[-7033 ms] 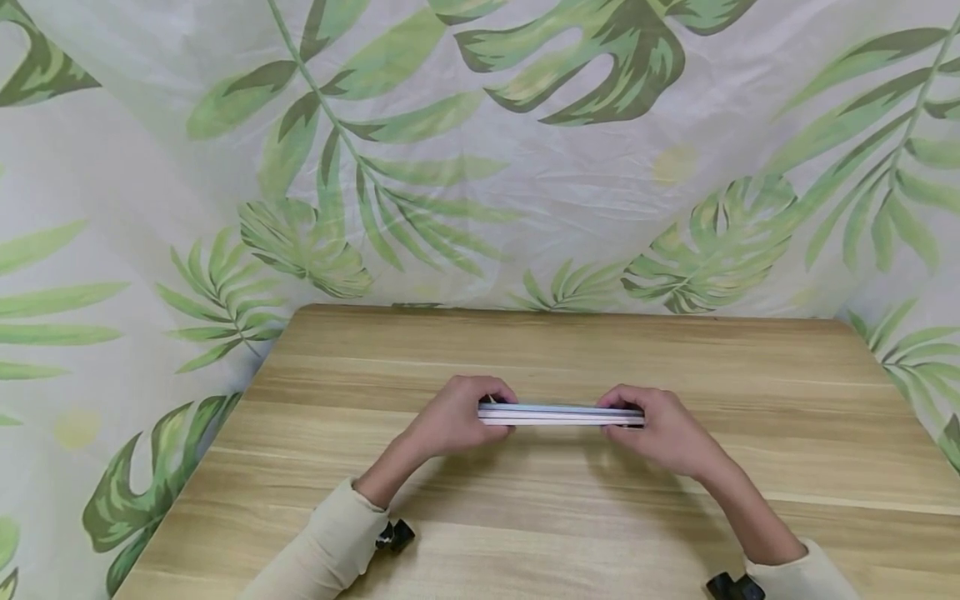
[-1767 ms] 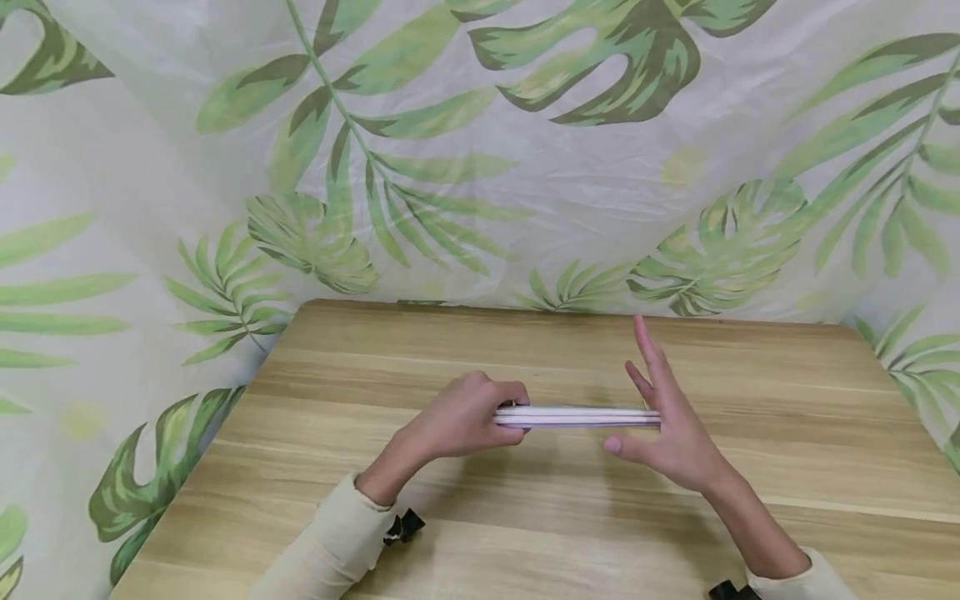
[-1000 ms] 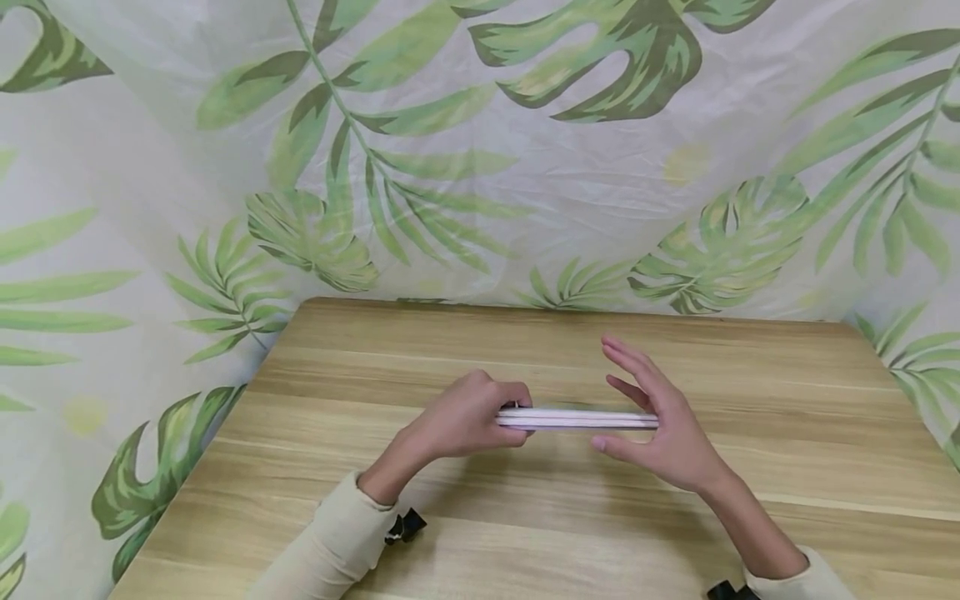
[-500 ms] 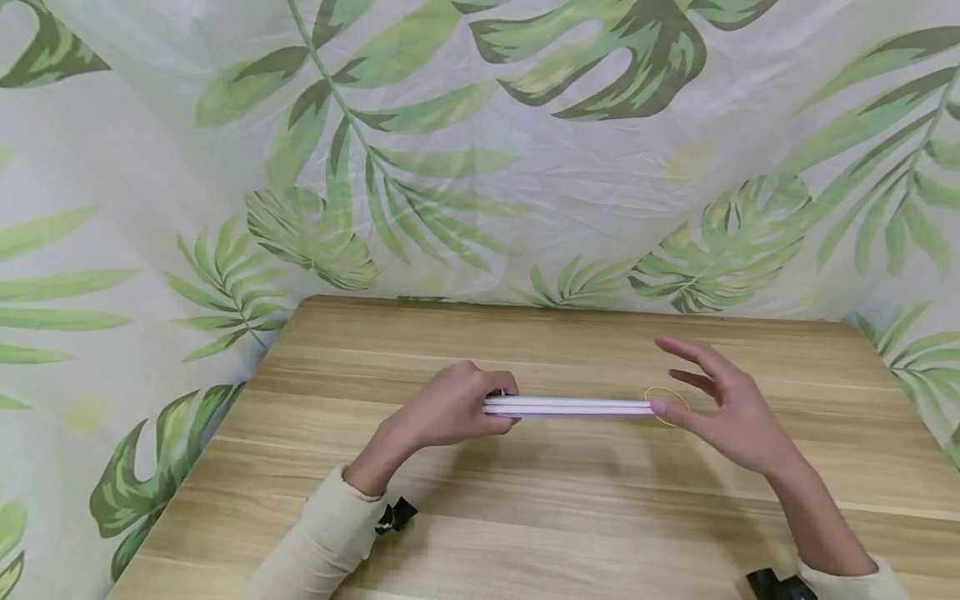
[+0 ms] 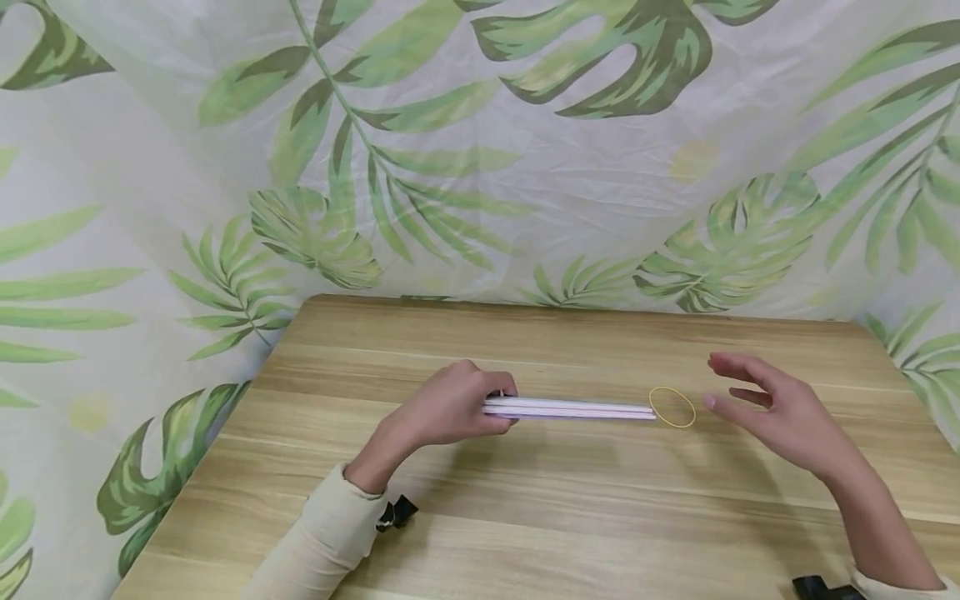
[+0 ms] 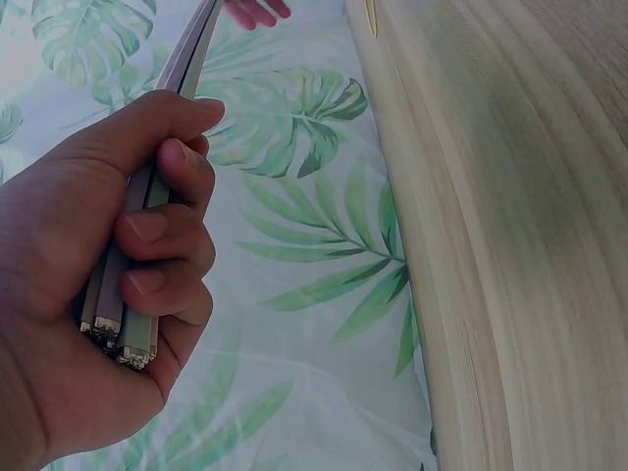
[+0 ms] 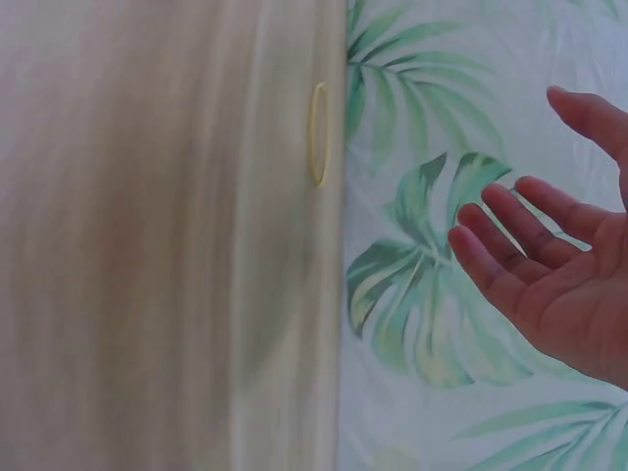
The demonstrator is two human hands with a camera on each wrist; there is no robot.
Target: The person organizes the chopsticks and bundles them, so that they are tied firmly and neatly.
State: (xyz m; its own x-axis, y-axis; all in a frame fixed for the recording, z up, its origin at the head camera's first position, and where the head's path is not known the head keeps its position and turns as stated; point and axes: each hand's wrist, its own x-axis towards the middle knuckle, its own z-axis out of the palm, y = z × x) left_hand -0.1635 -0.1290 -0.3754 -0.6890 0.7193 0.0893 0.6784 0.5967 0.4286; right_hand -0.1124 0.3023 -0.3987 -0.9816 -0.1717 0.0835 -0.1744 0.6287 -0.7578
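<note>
My left hand point(image 5: 453, 408) grips one end of a level bundle of thin, straight, pale strips point(image 5: 577, 408), thumb and fingers wrapped round it. Up close in the left wrist view, the strips point(image 6: 142, 245) look lavender and greenish, with rough gold-coloured ends below the curled fingers; their exact kind cannot be made out. A thin yellow rubber band point(image 5: 672, 407) forms an oval on the wood just beyond the bundle's free end. To the right of the band my right hand point(image 5: 787, 412) holds nothing, its fingers loosely bent and spread from the thumb.
The wooden table point(image 5: 375, 333) spans beneath both hands, and its back edge meets a leaf-patterned cloth point(image 5: 450, 167). A black device point(image 5: 397, 512) sits at the left cuff, another point(image 5: 825, 587) at the right. The bundle casts a shadow on the table.
The right hand, earlier at the bundle's right end, has come off it and moved right, uncovering the yellow rubber band. The left hand keeps its grip, nearly unmoved.
</note>
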